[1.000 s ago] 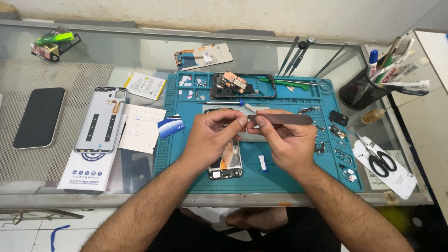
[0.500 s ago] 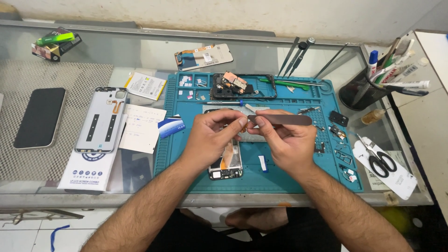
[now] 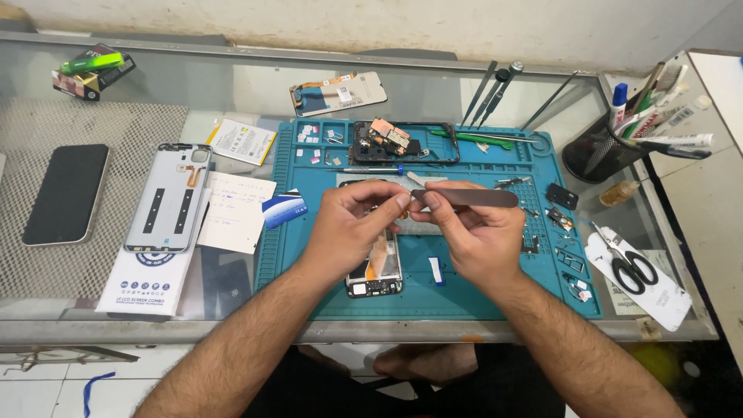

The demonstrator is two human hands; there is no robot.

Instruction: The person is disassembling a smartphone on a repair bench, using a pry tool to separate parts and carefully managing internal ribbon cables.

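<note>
Teal mat (image 3: 325,294), hands (image 3: 356,220) mid-mat

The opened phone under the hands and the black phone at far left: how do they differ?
The opened phone lies on the teal mat with its inner parts bared, partly covered by the left hand and right hand; the black phone lies whole and untouched on grey mesh. Both lie flat, lengthwise away from the person.
</note>
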